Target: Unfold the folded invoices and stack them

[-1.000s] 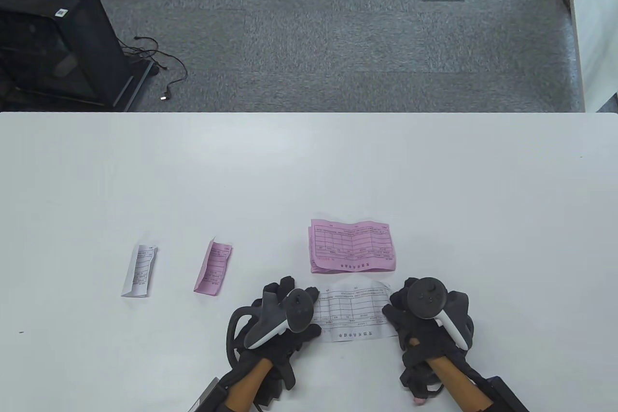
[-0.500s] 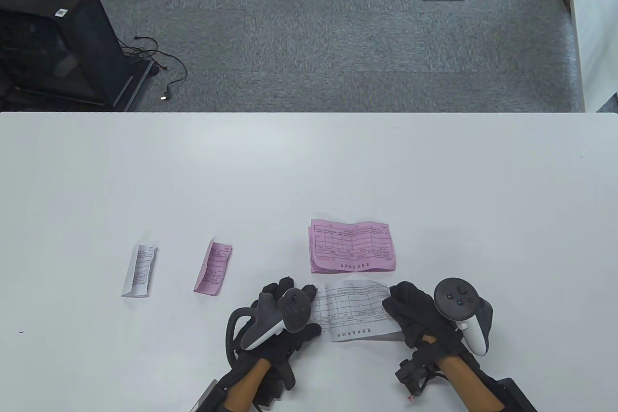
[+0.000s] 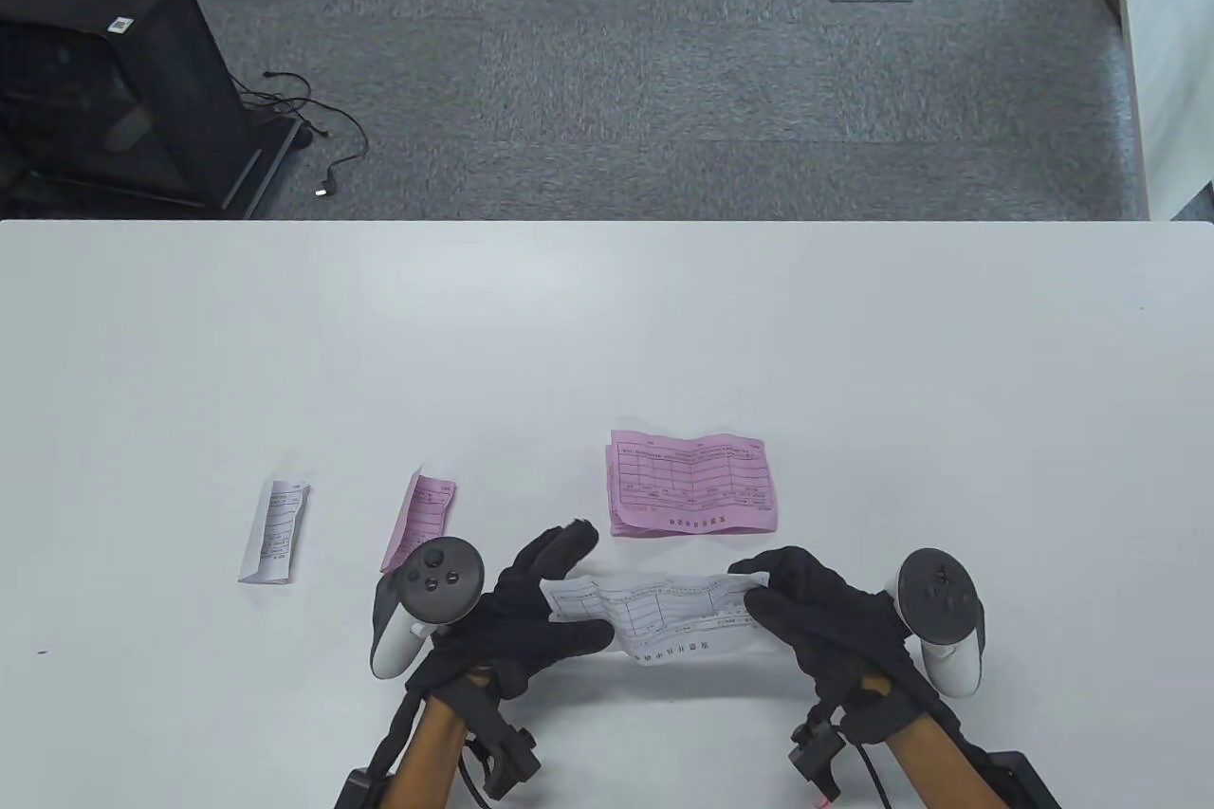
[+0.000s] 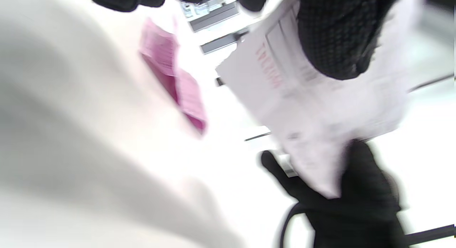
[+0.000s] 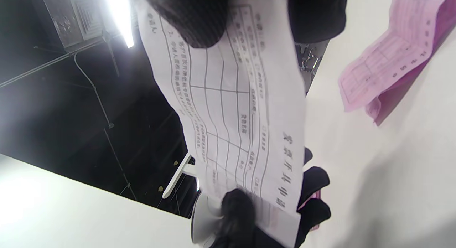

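An unfolded white invoice is held lifted off the white table, stretched between both hands. My left hand pinches its left end; my right hand pinches its right end. The same sheet shows in the left wrist view and in the right wrist view. An unfolded pink invoice lies flat just beyond it. A folded pink invoice and a folded white invoice lie to the left.
The table's far edge borders grey carpet. A black cabinet with cables stands on the floor at far left, off the table.
Both hands have rolled outward, palms turning inward, and lifted the white invoice off the table. It was lying flat under the hands; it is now tilted and held taut between them.
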Demonstrator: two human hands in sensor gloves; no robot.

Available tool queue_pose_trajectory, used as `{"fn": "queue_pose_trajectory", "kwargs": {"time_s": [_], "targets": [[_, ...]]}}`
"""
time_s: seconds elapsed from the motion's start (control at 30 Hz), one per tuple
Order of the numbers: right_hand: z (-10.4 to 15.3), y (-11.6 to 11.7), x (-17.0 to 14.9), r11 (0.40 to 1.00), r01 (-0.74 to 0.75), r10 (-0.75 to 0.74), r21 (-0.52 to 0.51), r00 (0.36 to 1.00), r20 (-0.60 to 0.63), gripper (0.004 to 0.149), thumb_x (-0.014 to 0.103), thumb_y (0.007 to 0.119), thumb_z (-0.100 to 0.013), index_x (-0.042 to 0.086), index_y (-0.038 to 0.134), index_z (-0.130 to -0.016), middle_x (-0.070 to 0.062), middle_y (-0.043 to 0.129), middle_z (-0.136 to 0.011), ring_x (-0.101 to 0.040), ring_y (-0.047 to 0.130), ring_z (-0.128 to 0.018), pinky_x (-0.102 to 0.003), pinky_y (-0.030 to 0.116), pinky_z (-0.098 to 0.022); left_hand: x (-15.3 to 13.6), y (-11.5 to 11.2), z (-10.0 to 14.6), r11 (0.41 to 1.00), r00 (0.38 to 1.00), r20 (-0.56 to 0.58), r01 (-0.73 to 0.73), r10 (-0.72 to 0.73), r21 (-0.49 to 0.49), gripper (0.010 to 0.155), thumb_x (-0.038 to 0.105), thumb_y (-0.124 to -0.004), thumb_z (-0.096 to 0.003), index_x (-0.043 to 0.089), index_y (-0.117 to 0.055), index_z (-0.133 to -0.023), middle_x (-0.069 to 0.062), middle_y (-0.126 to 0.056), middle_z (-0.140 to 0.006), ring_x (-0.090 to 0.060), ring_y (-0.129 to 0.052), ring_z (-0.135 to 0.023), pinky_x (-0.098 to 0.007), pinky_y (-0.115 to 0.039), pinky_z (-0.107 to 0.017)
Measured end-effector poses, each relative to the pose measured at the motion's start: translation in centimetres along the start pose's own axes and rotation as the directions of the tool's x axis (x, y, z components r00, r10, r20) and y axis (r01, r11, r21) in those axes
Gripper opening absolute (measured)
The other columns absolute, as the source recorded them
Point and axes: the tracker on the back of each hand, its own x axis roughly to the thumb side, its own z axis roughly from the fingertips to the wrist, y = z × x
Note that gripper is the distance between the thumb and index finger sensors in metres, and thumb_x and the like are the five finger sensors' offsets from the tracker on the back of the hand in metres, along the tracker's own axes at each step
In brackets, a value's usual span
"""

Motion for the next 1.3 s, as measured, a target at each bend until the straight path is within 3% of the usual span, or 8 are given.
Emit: {"fn": "queue_pose_trajectory", "kwargs": {"time_s": [0.17,0.3,0.47,0.6,0.67,0.87,1.1,1.3], "targets": [[-0.1,-0.9,-1.1,0.995,-0.006,0.001,-0.103,0.999,-0.044,0.033,0.036,0.071,-0.053,0.025,0.064,-0.084,-0.006,0.081,-0.082,-0.035,0.076,-0.08,-0.066,0.048,-0.067,0.6,-0.1,0.1,0.974,0.995,0.033,0.084,-0.093,0.212,0.042,0.039,-0.088,-0.0502,0.028,-0.084,-0.09,-0.014,-0.083,-0.098,-0.04,-0.077,-0.086,-0.049,-0.071,-0.061],[-0.3,-1.3,-2.0,0.99,-0.032,0.023,-0.135,0.997,-0.069,0.036,0.034,0.073,-0.052,0.023,0.063,-0.085,-0.004,0.084,-0.076,-0.033,0.081,-0.074,-0.063,0.053,-0.066,0.6,-0.5,0.1,0.953,0.994,0.019,0.102,-0.112,0.285,0.041,0.036,-0.088,-0.0496,0.023,-0.085,-0.088,-0.007,-0.101,-0.073,-0.029,-0.096,-0.063,-0.04,-0.084,-0.043],[-0.4,-1.0,-2.8,0.99,-0.087,0.07,-0.114,0.987,-0.147,0.052,0.031,0.075,-0.051,0.013,0.059,-0.098,-0.005,0.085,-0.074,-0.033,0.081,-0.073,-0.062,0.054,-0.065,0.3,-0.9,-0.3,0.921,0.979,-0.034,0.201,-0.201,0.333,0.041,0.034,-0.087,-0.0495,0.021,-0.084,-0.089,-0.006,-0.104,-0.068,-0.026,-0.1,-0.056,-0.037,-0.086,-0.038],[-0.5,-1.0,-3.7,0.981,-0.152,0.123,-0.12,0.969,-0.215,0.046,0.03,0.074,-0.052,0.014,0.067,-0.094,-0.005,0.088,-0.071,-0.033,0.082,-0.072,-0.062,0.055,-0.065,0.1,-1.1,-0.5,0.912,0.969,-0.08,0.248,-0.235,0.327,0.045,0.032,-0.089,-0.0489,0.022,-0.082,-0.092,-0.007,-0.103,-0.07,-0.026,-0.099,-0.057,-0.036,-0.087,-0.038],[-0.5,-0.9,-4.2,0.97,-0.207,0.169,-0.131,0.953,-0.249,0.041,0.03,0.074,-0.052,0.016,0.072,-0.09,-0.003,0.09,-0.066,-0.032,0.085,-0.069,-0.061,0.056,-0.064,0.0,-1.2,-0.6,0.923,0.959,-0.118,0.282,-0.259,0.263,0.049,0.031,-0.09,-0.0484,0.022,-0.079,-0.095,-0.007,-0.102,-0.073,-0.026,-0.099,-0.059,-0.035,-0.087,-0.039],[-0.5,-0.6,-4.8,0.942,-0.317,0.276,-0.11,0.919,-0.283,0.04,0.031,0.074,-0.051,0.017,0.073,-0.088,-0.003,0.091,-0.065,-0.031,0.086,-0.067,-0.061,0.057,-0.064,-0.3,-1.7,-0.9,0.904,0.922,-0.192,0.374,-0.337,0.208,0.053,0.029,-0.091,-0.0475,0.022,-0.077,-0.098,-0.008,-0.101,-0.075,-0.025,-0.1,-0.057,-0.033,-0.088,-0.038],[-1.1,-0.9,-4.6,0.891,-0.433,0.377,-0.14,0.875,-0.304,0.039,0.033,0.073,-0.052,0.016,0.075,-0.087,-0.002,0.091,-0.063,-0.031,0.086,-0.066,-0.06,0.058,-0.064,0.8,-1.5,-2.3,0.795,0.846,-0.3,0.523,-0.44,0.308,0.06,0.034,-0.093,-0.0464,0.019,-0.073,-0.101,-0.007,-0.103,-0.069,-0.021,-0.101,-0.046,-0.031,-0.088,-0.031],[-4.3,-2.4,-1.8,0.768,-0.615,0.557,-0.178,0.779,-0.289,0.039,0.037,0.072,-0.053,0.017,0.078,-0.085,-0.002,0.093,-0.06,-0.03,0.088,-0.064,-0.06,0.058,-0.064,4.1,-0.1,-5.7,0.716,0.776,-0.381,0.62,-0.502,0.32,0.066,0.038,-0.094,-0.045,0.02,-0.07,-0.104,-0.005,-0.103,-0.065,-0.02,-0.1,-0.043,-0.031,-0.086,-0.03]]}}
